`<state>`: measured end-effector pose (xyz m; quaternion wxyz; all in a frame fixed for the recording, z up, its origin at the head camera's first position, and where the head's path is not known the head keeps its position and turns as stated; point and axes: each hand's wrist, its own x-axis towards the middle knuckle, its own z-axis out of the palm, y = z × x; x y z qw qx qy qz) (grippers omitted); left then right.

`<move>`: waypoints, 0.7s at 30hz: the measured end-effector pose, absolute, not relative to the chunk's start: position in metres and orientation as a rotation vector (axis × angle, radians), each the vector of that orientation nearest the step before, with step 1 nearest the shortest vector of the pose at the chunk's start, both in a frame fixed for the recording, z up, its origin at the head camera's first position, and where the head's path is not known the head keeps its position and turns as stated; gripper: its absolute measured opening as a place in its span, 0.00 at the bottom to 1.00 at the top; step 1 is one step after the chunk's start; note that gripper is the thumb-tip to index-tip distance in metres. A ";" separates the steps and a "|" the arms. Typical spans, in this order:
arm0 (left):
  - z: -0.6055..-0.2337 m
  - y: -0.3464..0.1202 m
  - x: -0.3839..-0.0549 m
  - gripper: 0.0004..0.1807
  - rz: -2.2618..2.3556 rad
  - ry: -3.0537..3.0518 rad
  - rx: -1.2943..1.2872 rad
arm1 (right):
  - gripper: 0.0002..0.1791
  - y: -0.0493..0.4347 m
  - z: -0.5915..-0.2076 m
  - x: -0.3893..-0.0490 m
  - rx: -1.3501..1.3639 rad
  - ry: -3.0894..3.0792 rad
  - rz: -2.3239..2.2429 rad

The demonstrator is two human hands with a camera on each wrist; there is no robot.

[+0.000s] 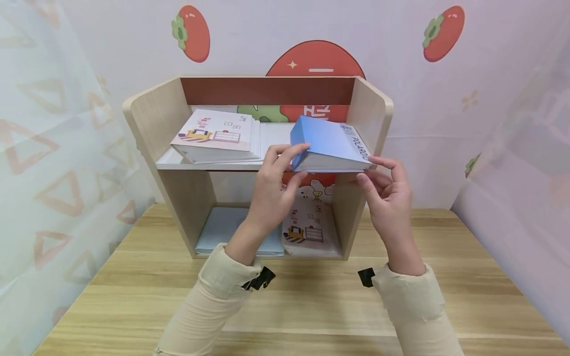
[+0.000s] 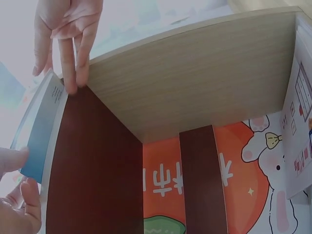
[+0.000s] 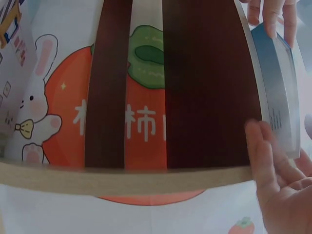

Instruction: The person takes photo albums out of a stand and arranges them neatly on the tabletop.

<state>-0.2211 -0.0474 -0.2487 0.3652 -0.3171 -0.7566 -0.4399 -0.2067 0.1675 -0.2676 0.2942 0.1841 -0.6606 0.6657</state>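
Observation:
A blue-and-white photo album (image 1: 331, 141) marked POLAROID lies tilted on the right of the upper shelf, its front edge at the shelf's front. My left hand (image 1: 276, 185) grips its left front corner, fingers on the blue spine and thumb below. At the right front corner my right hand (image 1: 392, 198) holds the album between index finger and thumb. In the right wrist view, the right hand's fingers (image 3: 263, 151) reach along the shelf's edge beside the album. A white album (image 1: 215, 133) with a yellow vehicle picture lies left on the same shelf.
The wooden shelf unit (image 1: 371, 109) stands on a wood-grain table (image 1: 311, 306). Its lower level holds a light-blue album (image 1: 227, 232) at left and a white picture album (image 1: 311, 235) at right. A curtain with fruit prints (image 1: 249, 29) hangs behind.

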 end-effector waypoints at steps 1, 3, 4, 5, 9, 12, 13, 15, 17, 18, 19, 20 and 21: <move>-0.249 -0.047 -0.220 0.22 -1.132 -1.949 -0.815 | 0.20 0.167 -0.269 -0.207 0.517 -1.748 1.806; -0.250 -0.047 -0.219 0.22 -1.133 -1.947 -0.814 | 0.19 0.166 -0.270 -0.206 0.558 -1.732 1.848; -0.250 -0.047 -0.218 0.22 -1.132 -1.945 -0.814 | 0.19 0.166 -0.271 -0.207 0.573 -1.721 1.864; -0.250 -0.047 -0.217 0.22 -1.131 -1.942 -0.814 | 0.18 0.165 -0.271 -0.207 0.581 -1.711 1.875; -0.252 -0.047 -0.215 0.21 -1.142 -1.933 -0.825 | 0.15 0.164 -0.271 -0.207 0.585 -1.651 1.916; -0.254 -0.047 -0.215 0.21 -1.155 -1.928 -0.837 | 0.12 0.163 -0.271 -0.207 0.565 -1.615 1.944; -0.255 -0.047 -0.215 0.20 -1.159 -1.926 -0.841 | 0.12 0.162 -0.271 -0.207 0.554 -1.610 1.946; -0.256 -0.048 -0.215 0.20 -1.165 -1.920 -0.847 | 0.11 0.161 -0.270 -0.207 0.533 -1.601 1.953; -0.258 -0.048 -0.215 0.20 -1.172 -1.910 -0.855 | 0.10 0.160 -0.270 -0.208 0.519 -1.580 1.973; -0.259 -0.048 -0.215 0.19 -1.175 -1.904 -0.859 | 0.11 0.159 -0.270 -0.208 0.509 -1.572 1.983; -0.260 -0.048 -0.215 0.19 -1.180 -1.897 -0.862 | 0.11 0.158 -0.270 -0.207 0.501 -1.559 1.998; -0.260 -0.048 -0.215 0.19 -1.185 -1.888 -0.867 | 0.12 0.157 -0.270 -0.207 0.492 -1.548 2.009; -0.261 -0.048 -0.215 0.18 -1.193 -1.878 -0.872 | 0.12 0.156 -0.270 -0.207 0.477 -1.541 2.017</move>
